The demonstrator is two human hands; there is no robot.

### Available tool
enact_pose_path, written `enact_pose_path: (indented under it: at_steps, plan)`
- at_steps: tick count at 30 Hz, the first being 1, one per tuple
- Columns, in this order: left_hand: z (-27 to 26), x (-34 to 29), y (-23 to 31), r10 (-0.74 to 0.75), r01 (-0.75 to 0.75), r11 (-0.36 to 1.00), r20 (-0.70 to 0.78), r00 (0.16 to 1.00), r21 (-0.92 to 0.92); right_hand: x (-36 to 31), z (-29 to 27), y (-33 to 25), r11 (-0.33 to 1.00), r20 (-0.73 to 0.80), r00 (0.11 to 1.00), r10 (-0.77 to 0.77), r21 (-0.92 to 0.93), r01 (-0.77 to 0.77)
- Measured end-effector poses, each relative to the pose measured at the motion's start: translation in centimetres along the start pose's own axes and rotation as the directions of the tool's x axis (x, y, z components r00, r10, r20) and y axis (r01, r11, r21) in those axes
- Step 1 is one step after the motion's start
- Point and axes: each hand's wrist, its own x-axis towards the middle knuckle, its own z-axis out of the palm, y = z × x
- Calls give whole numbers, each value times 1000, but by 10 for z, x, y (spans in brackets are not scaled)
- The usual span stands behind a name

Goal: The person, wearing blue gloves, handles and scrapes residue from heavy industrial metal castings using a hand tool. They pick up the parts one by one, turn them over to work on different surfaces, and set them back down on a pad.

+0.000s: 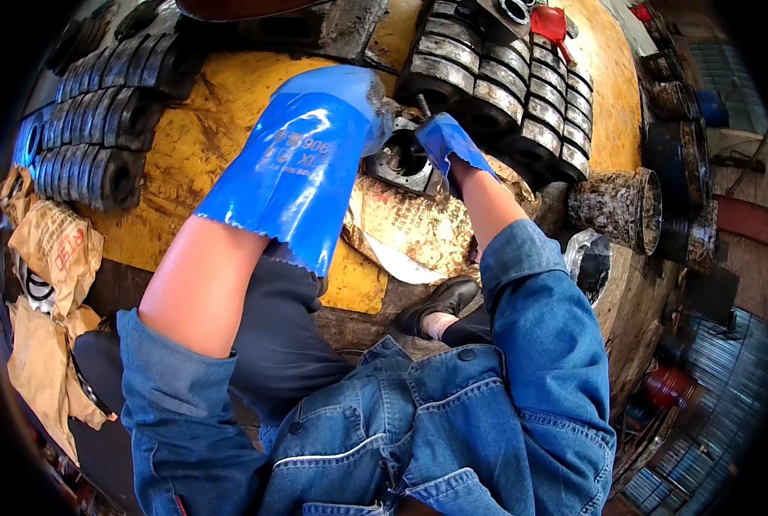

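A greasy square metal block with a round bore (404,157) sits in front of me on a grimy, pale-coated surface (418,215). My left hand (373,99), in a long blue rubber glove blackened at the end, is at the block's left edge. Its fingers are turned away and hidden. On the block's right side is my right hand (444,140) in a matching blue glove, closed. A thin dark metal rod (422,105) juts up from its fingers; the rod's lower part cannot be made out.
Rows of ring-like metal parts (113,120) line the far left, and blackened stacks (496,86) stand beyond my right hand. A red piece (551,26) lies atop them. Dirty cans (616,211) are at right. Torn brown paper bags (52,258) lie left, beside the yellow worktop (199,146).
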Motion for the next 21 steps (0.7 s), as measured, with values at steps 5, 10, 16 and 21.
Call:
enact_pose_path:
  at_steps: [5,10,16,21]
  plan:
    - [1,4,-5,-14,13,999,21,1000,42,18,3,-27,936,209,976,-57,-330,125]
    - [14,11,-17,-18,16,997,22,1000,74,34,26,-21,554,408,832,-376,-621,555]
    - [-1,2,13,-121,115,989,65,991,88,56,62,12,704,370,822,-433,-430,565]
    - [0,3,11,-140,129,985,91,986,115,45,50,-1,861,523,810,-264,-250,442]
